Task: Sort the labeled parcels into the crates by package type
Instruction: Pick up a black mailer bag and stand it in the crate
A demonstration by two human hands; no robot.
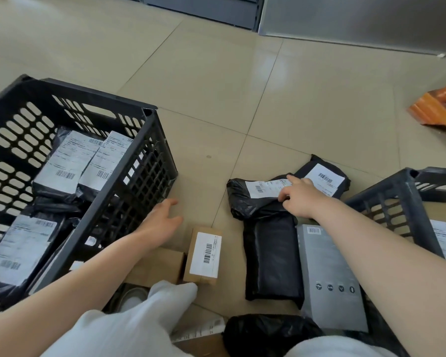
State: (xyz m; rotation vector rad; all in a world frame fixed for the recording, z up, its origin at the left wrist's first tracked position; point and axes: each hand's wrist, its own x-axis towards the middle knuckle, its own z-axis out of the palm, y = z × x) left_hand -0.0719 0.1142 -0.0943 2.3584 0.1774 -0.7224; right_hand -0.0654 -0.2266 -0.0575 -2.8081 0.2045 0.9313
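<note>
Right of centre in the frame, our right hand (300,199) pinches the top edge of a crumpled black poly bag (245,199), thumb and curled fingers closing on the plastic just below its white label (267,188); the bag lies on the tiled floor (216,86), reaching left from the grip. A second labelled black bag (325,176) lies just behind the hand. Our left hand (162,220), fingers spread and relaxed, hovers beside the black crate (129,161) at the left, which holds labelled black bags. A small cardboard box (204,256) sits lower centre, near the left hand.
</note>
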